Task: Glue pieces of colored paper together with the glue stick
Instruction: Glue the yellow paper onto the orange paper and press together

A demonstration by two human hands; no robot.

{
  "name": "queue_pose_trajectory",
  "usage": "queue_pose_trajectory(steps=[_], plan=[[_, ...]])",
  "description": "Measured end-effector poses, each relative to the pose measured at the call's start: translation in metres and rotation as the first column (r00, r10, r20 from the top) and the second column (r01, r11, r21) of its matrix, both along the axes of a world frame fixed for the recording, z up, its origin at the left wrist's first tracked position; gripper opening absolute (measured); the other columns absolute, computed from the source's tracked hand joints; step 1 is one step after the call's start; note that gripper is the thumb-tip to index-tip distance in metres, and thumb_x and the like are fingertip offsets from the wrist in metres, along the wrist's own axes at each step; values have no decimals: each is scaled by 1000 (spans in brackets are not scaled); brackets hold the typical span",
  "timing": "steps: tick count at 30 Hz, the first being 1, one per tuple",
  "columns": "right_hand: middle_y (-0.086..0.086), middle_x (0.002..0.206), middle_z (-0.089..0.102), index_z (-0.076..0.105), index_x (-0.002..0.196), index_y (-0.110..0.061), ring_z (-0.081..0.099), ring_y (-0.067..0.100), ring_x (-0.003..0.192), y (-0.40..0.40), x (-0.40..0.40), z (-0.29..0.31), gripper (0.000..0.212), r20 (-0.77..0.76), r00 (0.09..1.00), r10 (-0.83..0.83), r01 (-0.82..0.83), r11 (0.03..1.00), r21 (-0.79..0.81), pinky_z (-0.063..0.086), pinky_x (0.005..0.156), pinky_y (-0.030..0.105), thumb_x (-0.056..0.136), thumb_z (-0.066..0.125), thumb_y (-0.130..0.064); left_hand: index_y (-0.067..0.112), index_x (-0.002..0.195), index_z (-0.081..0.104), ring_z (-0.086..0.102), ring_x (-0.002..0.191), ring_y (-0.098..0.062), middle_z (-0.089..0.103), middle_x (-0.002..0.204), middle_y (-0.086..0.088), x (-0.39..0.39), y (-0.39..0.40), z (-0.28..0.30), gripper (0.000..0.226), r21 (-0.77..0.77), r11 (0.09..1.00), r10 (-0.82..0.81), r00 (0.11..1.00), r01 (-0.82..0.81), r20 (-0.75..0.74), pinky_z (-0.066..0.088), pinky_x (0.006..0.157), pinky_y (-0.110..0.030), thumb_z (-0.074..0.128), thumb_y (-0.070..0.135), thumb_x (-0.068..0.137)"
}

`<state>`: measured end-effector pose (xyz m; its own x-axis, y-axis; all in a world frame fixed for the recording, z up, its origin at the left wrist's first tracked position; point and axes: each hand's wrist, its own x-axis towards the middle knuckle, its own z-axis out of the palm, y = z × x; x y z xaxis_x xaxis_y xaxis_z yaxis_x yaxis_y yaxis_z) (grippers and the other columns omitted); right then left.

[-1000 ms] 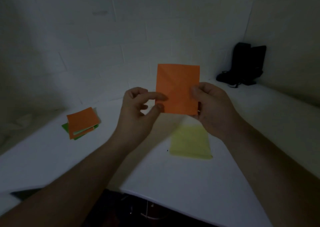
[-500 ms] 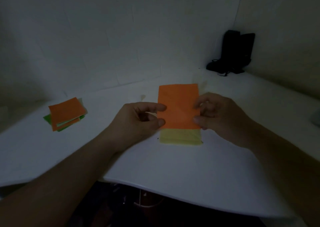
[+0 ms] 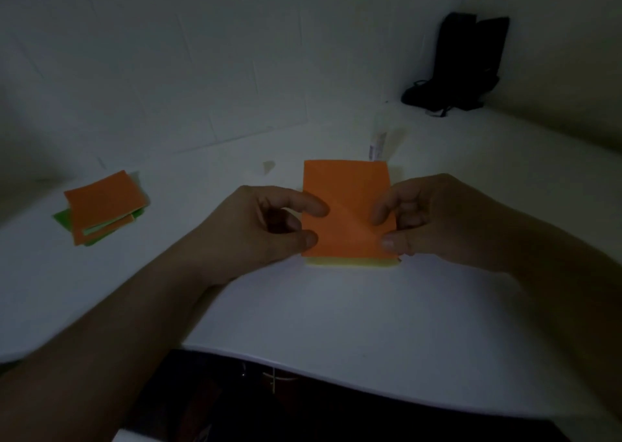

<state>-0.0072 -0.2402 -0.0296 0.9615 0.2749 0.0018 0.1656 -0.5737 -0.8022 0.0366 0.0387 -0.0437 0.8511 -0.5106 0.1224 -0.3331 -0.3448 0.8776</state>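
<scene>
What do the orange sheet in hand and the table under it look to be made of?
Orange sheet: thin matte paper, by its diagonal crease and dull, glare-free face. Table: smooth white top, likely laminate or painted board; the dim light leaves it open. Both hands, left hand and right hand, pinch the sheet's edges.

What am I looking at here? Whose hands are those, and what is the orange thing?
A person wears a camera on their head, so you see their own two hands from above. The left hand and right hand each pinch a side of an orange paper square, laying it over a yellow paper on the white table. Off to the left sits a pile of orange and green papers. Behind the orange square stands a pale tube, maybe the glue stick. A dark object sits in the far corner.
</scene>
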Motion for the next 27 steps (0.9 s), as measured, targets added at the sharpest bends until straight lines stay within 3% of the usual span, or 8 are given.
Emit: queue_pose_trajectory(steps=[1,3,5,9,12,16,27], plan=[[-13,64,67,73,95,-28,64,4,59,1,-1,1,28,-8,1000,-4,4,1000,-14,54,65,20,80,85,-8,38,104,79,71,82,-31,75,87,-5,1,0,0,34,10,1000,-7,1000,7,1,56,76,-34,86,13,82],[-6,82,75,73,94,-34,74,11,69,2,-1,1,30,-6,999,-34,34,998,-45,62,72,29,77,88,-14,37,105,79,72,84,-31,76,87,-5,3,1,0,33,24,1000,-11,1000,11,0,56,77,-29,86,14,82],[0,96,77,72,96,-38,77,19,77,4,-1,1,33,-15,998,-65,64,996,-64,60,78,34,75,90,-19,35,107,79,72,82,-29,76,88,-6,4,0,1,34,36,999,-15,1000,15,-5,56,76,-25,85,13,82],[-1,80,78,71,95,-40,75,33,77,4,-3,5,35,-59,996,-64,58,994,-90,61,76,42,75,90,-19,26,113,76,71,73,-12,77,98,2,5,-2,3,39,54,997,-54,998,55,-8,56,73,-21,85,6,80],[-10,76,77,70,96,-38,76,19,71,5,-3,7,36,-77,994,-75,66,991,-113,60,74,33,74,91,-19,26,115,76,73,78,-17,74,114,3,8,-2,0,43,52,996,-70,998,70,-6,62,82,-34,86,5,79],[-9,73,77,68,99,-41,75,11,69,7,-4,9,38,-87,994,-70,56,986,-160,58,76,30,73,91,-25,32,114,77,74,79,-25,73,116,0,9,-1,-1,45,42,997,-66,998,66,1,61,87,-51,90,9,77],[-6,63,72,65,100,-44,63,3,54,6,-2,7,43,-22,998,-64,57,974,-221,42,66,22,71,92,-27,40,113,75,74,81,-29,76,103,-3,10,-3,-1,46,120,991,-61,998,58,23,59,86,-56,90,14,78]])
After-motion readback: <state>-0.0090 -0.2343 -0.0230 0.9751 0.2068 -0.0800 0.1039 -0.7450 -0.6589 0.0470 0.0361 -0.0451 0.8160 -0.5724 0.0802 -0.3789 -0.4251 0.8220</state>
